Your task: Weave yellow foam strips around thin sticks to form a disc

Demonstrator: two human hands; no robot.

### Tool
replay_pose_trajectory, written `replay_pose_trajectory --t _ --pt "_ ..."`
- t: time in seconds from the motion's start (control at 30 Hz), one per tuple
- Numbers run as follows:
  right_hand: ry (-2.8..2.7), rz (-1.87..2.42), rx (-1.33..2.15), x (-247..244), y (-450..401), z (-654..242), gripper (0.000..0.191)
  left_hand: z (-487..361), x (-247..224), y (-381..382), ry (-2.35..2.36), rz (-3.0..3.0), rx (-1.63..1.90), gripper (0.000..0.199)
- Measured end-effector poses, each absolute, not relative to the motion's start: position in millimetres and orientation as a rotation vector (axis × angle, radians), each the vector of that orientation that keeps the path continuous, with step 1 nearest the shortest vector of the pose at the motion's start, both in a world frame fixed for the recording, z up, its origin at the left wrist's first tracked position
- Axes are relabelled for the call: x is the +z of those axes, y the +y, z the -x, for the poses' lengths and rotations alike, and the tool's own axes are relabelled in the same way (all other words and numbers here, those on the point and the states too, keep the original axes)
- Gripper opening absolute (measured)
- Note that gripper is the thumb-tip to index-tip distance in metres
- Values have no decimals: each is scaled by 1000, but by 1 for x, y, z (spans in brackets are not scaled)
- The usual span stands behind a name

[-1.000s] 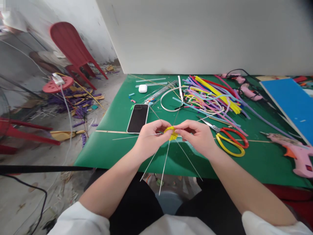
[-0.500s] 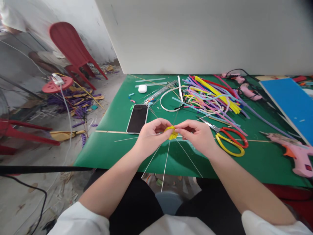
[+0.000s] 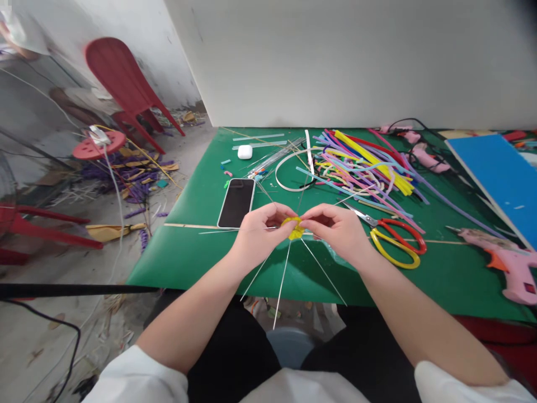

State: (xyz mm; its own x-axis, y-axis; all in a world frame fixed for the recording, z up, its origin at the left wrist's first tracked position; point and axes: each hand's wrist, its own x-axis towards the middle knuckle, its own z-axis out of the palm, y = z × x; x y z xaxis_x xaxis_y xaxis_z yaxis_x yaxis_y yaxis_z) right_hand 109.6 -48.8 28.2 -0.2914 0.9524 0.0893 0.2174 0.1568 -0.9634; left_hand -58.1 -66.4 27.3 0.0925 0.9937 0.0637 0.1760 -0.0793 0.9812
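Between my hands, above the green table, is a small yellow pipe-cleaner disc [image 3: 296,231] with several thin pale rods [image 3: 282,284] spreading out from it like spokes. My left hand [image 3: 265,228] pinches its left side between thumb and fingers. On the opposite side, the thumb and forefinger of my right hand [image 3: 334,226] close on the upper right edge of the yellow piece. A phone [image 3: 236,203] lies just beyond my left hand. Scissors [image 3: 394,238] with red and yellow handles rest to the right of my right hand.
A heap of coloured pipe cleaners [image 3: 364,165] lies at the back of the green table [image 3: 184,257]. A white earbud case [image 3: 245,151] and a white hoop [image 3: 285,178] are near it. Pink glue gun [image 3: 509,260] and blue board [image 3: 499,179] lie right. A person sits beyond the red chair [image 3: 121,73].
The yellow disc and its rods have turned slightly, the lower rod tips shifting a little to the left. Both hands keep their pinch in nearly the same place.
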Motion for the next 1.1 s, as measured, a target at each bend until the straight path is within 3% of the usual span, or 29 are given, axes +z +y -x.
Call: replay_pose_trajectory --t 0.3,0.5,0.93,1.1 --pt "-1780 1163 1194 32 -47 -113 14 57 23 -65 1278 -1447 1092 11" --pt "-1784 1164 1159 31 -47 -114 17 56 25 -64 1204 -1357 1043 27" --pt "-1928 1226 1374 41 -42 -132 25 56 26 -64 1267 -1408 1002 19" --pt "-2238 1222 1204 55 -38 -142 22 56 23 -65 1305 -1451 977 22"
